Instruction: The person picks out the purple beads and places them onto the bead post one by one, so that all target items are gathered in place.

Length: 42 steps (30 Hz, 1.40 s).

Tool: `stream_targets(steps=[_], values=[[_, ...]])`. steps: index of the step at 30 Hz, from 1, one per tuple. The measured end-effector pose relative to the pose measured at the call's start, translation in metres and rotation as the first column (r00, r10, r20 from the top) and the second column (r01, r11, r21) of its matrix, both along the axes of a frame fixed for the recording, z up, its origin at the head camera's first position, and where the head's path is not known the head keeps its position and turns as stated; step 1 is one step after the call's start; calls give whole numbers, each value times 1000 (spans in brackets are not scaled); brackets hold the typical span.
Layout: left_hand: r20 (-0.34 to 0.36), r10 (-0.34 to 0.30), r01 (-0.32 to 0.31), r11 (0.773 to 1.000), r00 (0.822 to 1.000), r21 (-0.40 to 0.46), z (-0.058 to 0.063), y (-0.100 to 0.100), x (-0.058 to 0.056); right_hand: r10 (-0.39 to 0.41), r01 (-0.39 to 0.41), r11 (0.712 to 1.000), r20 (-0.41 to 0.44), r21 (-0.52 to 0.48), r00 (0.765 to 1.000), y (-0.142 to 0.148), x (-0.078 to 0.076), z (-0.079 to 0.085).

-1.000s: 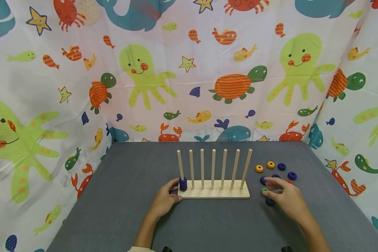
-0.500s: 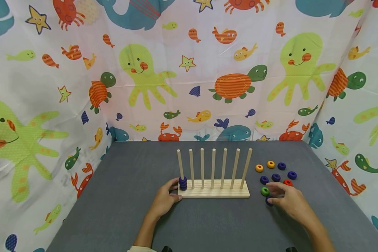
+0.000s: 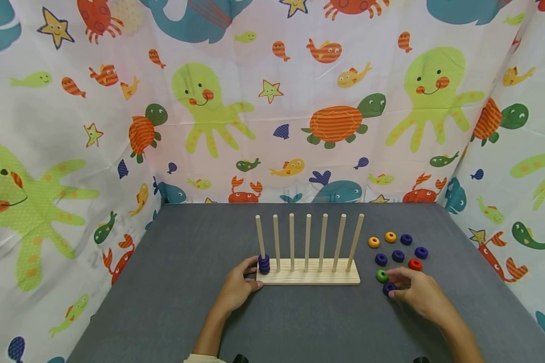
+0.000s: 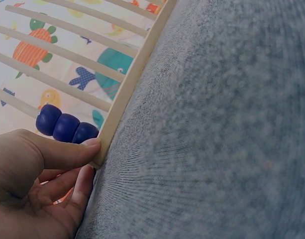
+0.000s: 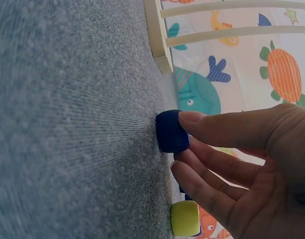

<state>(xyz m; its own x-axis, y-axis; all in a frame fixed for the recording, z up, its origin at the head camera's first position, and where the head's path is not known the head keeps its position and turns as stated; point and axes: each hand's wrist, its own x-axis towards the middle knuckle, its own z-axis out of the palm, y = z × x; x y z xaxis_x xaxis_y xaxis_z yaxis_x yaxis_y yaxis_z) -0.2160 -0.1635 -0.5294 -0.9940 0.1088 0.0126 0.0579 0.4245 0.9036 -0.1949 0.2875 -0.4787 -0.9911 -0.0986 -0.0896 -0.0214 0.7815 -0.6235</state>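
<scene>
A light wooden peg board (image 3: pixel 308 278) with a row of upright pegs stands on the table. Several dark blue beads (image 3: pixel 264 264) are stacked on its leftmost peg; three (image 4: pixel 65 127) show in the left wrist view. My left hand (image 3: pixel 237 287) grips the board's left end, its thumb on the front edge. Right of the board, my right hand (image 3: pixel 420 292) has its thumb and fingers around a blue bead (image 5: pixel 172 131) that sits on the table. Just behind that bead lies a green bead (image 3: pixel 382 276), close to my fingers.
Loose beads lie beyond my right hand: a red bead (image 3: pixel 415 264), two orange beads (image 3: pixel 374 242) and several blue ones (image 3: pixel 397 256). The grey table (image 3: pixel 200 237) ends at a sea-animal curtain (image 3: pixel 272 121) at the back and sides.
My right hand has drawn back slightly toward me and right, from over the green bead to the nearest blue bead, uncovering the red and blue beads behind. The left hand has stayed put.
</scene>
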Motion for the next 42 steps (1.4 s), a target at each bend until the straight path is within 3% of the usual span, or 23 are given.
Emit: stream_targets(steps=[13, 26, 42], values=[[3, 6, -6, 1000, 1000, -8, 3, 1, 2, 11, -11, 1000, 43, 1, 999, 0, -2, -4], [-8, -1, 1, 1000, 1000, 3, 0, 0, 1, -3, 2, 1000, 15, 21, 1000, -1, -1, -3], [3, 6, -6, 1000, 1000, 5, 0, 0, 1, -25, 31, 999, -140, 36, 990, -6, 5, 6]])
